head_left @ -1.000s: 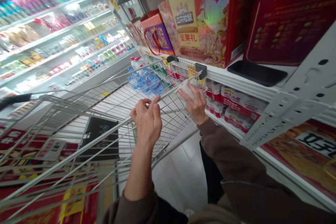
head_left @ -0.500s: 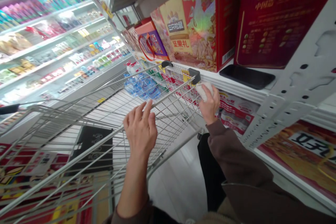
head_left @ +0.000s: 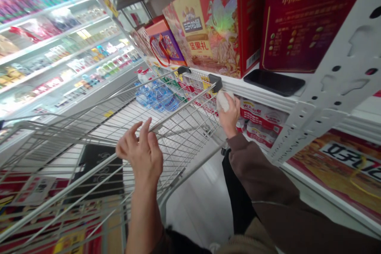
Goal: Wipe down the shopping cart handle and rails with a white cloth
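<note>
Right hand clutches a white crumpled wad at a corner of the silver wire cart; left hand lies open on its rim. A flat black phone rests nearby at the white shelf edge.

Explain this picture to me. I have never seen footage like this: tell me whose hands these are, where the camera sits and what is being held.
There is no machine here: a person wears a camera on the head, looking forward and down, so both hands are that person's own. The left hand rests loosely, not clenched, on the top rail of a wire shopping cart. The right hand grips a white wad, cloth or paper, at the cart's far corner. Beside it a store shelf carries red gift boxes and a dark phone. Blue bottled water shows through the wires.
</note>
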### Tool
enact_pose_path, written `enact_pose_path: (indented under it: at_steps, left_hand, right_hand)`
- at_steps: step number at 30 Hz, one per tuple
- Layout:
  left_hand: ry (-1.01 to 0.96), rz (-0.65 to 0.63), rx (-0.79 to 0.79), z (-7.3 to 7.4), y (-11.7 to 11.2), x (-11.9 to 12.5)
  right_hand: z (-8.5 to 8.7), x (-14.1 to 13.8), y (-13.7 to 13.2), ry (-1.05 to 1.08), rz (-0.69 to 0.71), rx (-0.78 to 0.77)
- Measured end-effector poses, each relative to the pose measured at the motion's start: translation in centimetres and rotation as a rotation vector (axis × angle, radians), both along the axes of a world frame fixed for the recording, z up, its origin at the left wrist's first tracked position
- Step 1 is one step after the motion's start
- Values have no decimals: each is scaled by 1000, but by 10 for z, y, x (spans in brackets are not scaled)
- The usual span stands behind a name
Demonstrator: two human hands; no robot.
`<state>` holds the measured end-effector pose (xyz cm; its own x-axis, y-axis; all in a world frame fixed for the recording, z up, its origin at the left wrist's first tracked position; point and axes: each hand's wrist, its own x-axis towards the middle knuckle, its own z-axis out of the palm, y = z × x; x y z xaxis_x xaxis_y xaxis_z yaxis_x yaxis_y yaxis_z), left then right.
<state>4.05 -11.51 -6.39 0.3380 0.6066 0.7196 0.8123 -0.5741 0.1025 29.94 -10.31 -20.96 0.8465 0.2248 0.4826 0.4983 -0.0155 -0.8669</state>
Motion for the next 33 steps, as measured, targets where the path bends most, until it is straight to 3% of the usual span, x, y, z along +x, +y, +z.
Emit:
enact_pose_path:
  at_steps: [3,7,11,17,22,27,31,33]
  left_hand:
    - [-38,-43,53,-13,-10,21]
    - [139,-206,4,-40,-18,51]
    - [111,-129,-28,-59,-15,63]
    - [122,-112,-68,-65,-9,53]
    - [0,9,83,-76,-11,34]
    - [-68,116,95,-87,-14,13]
    - [-115,167,104,-89,-19,1]
    - [-136,193,90,-89,-21,-4]
  right_hand:
    - [0,-1,6,13,7,2]
    - [2,-14,2,-109,137,-51]
    - [12,-20,0,-31,12,-24]
    - [26,-46,-6,-221,183,-48]
    - [28,-53,-5,-98,-6,23]
    - [20,-72,-8,-340,203,63]
    - [19,-74,-4,-195,-8,68]
    - [17,-82,-5,-212,26,46]
